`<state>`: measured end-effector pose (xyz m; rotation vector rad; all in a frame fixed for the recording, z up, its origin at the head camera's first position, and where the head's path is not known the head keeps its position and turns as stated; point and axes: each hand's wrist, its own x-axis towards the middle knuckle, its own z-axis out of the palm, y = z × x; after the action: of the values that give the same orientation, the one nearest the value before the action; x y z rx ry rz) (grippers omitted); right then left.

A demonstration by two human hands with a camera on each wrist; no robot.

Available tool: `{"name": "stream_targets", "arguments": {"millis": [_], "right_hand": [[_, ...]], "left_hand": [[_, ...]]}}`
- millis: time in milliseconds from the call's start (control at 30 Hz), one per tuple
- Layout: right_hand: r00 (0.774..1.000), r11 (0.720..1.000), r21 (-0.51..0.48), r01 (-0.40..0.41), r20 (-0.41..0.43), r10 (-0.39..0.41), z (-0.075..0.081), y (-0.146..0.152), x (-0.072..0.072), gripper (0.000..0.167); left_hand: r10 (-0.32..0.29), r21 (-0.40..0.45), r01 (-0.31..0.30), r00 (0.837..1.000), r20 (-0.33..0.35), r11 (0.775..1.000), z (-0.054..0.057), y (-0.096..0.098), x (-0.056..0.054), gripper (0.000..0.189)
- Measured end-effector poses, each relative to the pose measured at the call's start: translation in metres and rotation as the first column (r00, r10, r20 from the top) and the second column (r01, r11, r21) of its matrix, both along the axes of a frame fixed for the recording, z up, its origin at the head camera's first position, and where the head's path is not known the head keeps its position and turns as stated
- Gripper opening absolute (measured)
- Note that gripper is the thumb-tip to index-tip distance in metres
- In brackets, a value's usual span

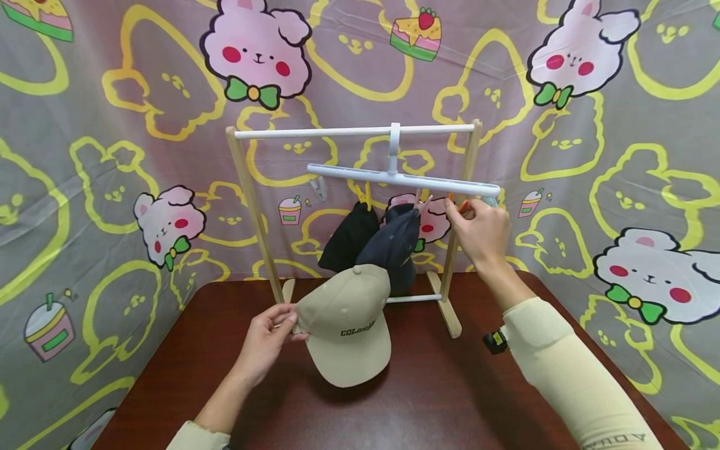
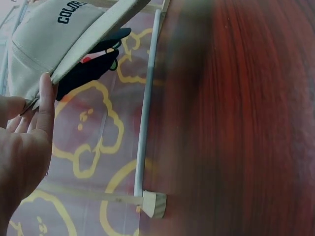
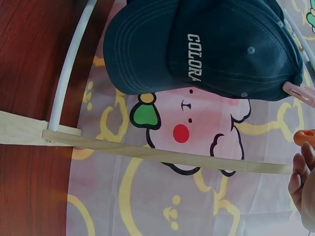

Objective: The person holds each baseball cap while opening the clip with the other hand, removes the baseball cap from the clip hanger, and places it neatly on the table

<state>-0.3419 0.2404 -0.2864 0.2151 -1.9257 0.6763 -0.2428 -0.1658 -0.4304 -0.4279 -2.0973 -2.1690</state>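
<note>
My left hand [image 1: 264,340] pinches a beige baseball cap [image 1: 349,312] by its side edge, the brim pointing down above the table. In the left wrist view, the thumb and fingers grip the cap's edge near the brim. My right hand [image 1: 484,231] is at the right end of a tilted light-blue clip hanger [image 1: 419,181], holding an orange clothespin [image 3: 302,136]. Left of that hand, a navy cap [image 1: 394,244] hangs from a pink clothespin [image 1: 425,203]. Beyond it a black cap [image 1: 347,240] hangs from a yellow clothespin [image 1: 368,195].
The hanger hooks over the white top bar [image 1: 315,132] of a wooden-legged rack [image 1: 250,206] on a brown table [image 1: 236,350]. A grey clip [image 1: 319,187] and a teal clip [image 1: 491,201] are near the hanger's ends. Patterned cloth [image 1: 169,94] surrounds the table.
</note>
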Motion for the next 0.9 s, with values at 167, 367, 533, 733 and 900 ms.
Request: {"name": "stream_targets", "arguments": {"millis": [167, 367, 533, 733, 900], "right_hand": [[1.0, 1.0, 0.004, -0.007, -0.01, 0.007, -0.001, 0.001, 0.0, 0.042], [1.0, 1.0, 0.0, -0.006, -0.01, 0.006, -0.001, 0.002, 0.001, 0.042], [1.0, 1.0, 0.008, -0.001, -0.008, 0.001, -0.001, 0.002, 0.001, 0.043], [1.0, 1.0, 0.01, 0.0, -0.015, 0.001, -0.002, 0.001, -0.001, 0.043], [1.0, 1.0, 0.008, 0.004, -0.024, -0.003, -0.003, 0.001, -0.002, 0.042]], "left_hand": [[0.043, -0.062, -0.042, 0.999, 0.015, 0.997, -0.002, -0.011, 0.004, 0.029], [0.054, -0.066, -0.053, 0.999, 0.005, 0.996, -0.005, -0.022, 0.008, 0.029], [0.065, -0.051, -0.066, 0.998, -0.004, 0.997, -0.006, -0.03, 0.01, 0.031], [0.085, -0.025, -0.085, 0.996, -0.014, 0.996, -0.007, -0.04, 0.013, 0.032], [0.103, -0.012, -0.103, 0.995, -0.014, 0.995, -0.008, -0.048, 0.014, 0.037]]}}
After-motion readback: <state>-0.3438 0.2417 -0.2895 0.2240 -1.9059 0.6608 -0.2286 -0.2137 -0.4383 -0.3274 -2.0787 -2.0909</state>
